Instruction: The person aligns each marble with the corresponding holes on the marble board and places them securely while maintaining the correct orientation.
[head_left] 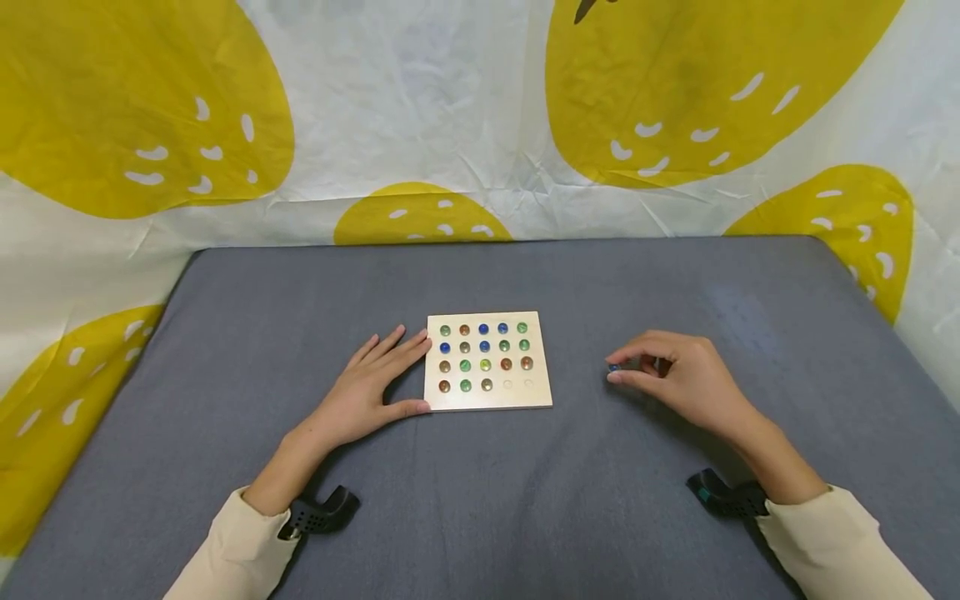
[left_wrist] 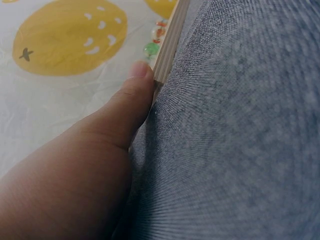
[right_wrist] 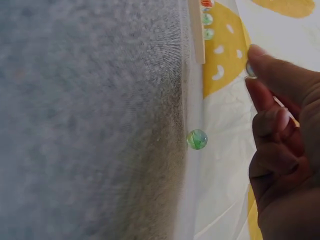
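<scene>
The right hand (head_left: 686, 375) pinches a blue marble (head_left: 614, 367); the flat left hand (head_left: 371, 387) steadies the board (head_left: 540, 398). Next, I think, an empty hole.

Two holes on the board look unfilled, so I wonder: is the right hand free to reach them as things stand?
Probably yes. The right hand pinches a marble to the right of the wooden board, with only bare grey cloth between. The empty holes sit at the board's near right corner; the left hand rests on the opposite edge.
</scene>
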